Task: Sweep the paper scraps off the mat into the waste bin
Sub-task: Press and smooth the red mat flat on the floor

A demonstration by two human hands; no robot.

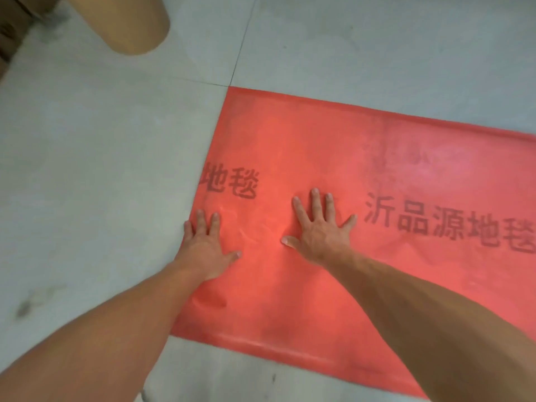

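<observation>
Red mat (333, 158): thin sheet, laid flat on the floor, dark printed characters across its surface, faint grey scuffing on the part beyond and to the right of the right hand (317, 227). Both palms rest flat on it, fingers spread. The left hand (207, 245) sits at the mat's left edge; slight creases show in the sheet between the two hands. No paper scraps discernible.
</observation>
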